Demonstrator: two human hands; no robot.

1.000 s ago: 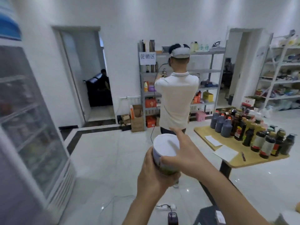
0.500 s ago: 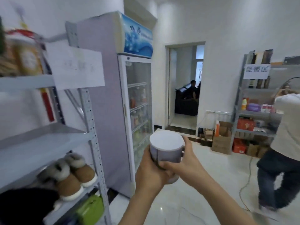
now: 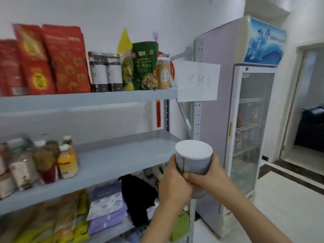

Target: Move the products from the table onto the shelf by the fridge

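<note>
Tub (image 3: 192,163) at shelf (image 3: 126,153), not placed yet.
Ur L hand (image 3: 173,186) & R hand (image 3: 210,174) curl round it; bare shelf space just left of grip, bottles (image 3: 67,160) beyond.

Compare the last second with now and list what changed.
The person turned from the bottle-laden table toward the grey metal shelf beside the glass-door fridge, bringing the round white-lidded purple can close to it. Nothing was taken or released. Unchanged: left hand and right hand both grip the can, upright, not yet set down.
</note>
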